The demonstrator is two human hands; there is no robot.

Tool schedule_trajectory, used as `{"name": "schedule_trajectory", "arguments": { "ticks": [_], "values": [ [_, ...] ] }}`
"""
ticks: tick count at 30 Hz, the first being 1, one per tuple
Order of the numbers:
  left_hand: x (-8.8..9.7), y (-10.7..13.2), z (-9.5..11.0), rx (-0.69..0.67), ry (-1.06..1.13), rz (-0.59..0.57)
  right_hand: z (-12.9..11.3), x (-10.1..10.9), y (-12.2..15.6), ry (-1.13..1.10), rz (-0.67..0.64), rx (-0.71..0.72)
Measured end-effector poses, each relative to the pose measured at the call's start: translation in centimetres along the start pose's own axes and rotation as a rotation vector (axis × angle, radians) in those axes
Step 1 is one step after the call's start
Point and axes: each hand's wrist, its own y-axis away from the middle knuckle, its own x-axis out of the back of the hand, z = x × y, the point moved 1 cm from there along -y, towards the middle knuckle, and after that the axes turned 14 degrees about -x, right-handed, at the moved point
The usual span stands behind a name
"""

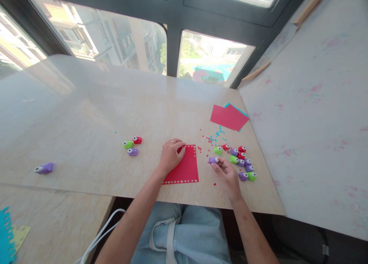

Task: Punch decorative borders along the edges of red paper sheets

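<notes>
A red sheet of paper lies on the counter in front of me, with small punched shapes along its top, right and bottom edges. My left hand rests over its upper left part, thumb and fingers closed at the top edge. To the right of the sheet, my right hand grips a purple craft punch by one end, apart from the paper. Just beyond that hand sit several more punches, among them a green punch, a red punch and a purple punch.
Tiny blue and red paper bits are scattered behind the right hand. Stacked red and blue paper lies at the back right. A red punch sits with two others at left; another purple punch lies farther left. A papered wall bounds the right.
</notes>
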Motion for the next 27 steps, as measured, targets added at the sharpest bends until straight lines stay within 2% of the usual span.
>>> {"name": "schedule_trajectory", "arguments": {
  "ticks": [3, 7, 16, 27],
  "values": [
    [0.0, 0.0, 0.0, -0.001, 0.001, 0.001, -0.6, -1.0, 0.8, -0.272, -0.080, -0.078],
    [0.0, 0.0, 0.1, -0.006, -0.001, 0.002, -1.5, -3.1, 1.7, -0.433, -0.199, -0.147],
    [0.2, 0.0, 0.5, 0.005, 0.014, 0.027, -3.7, -8.4, 2.0, -0.570, -0.505, -0.209],
    [0.0, 0.4, -0.3, 0.023, 0.042, -0.018, -6.2, -12.3, 1.8, -0.554, -0.671, -0.241]
  ]
}}
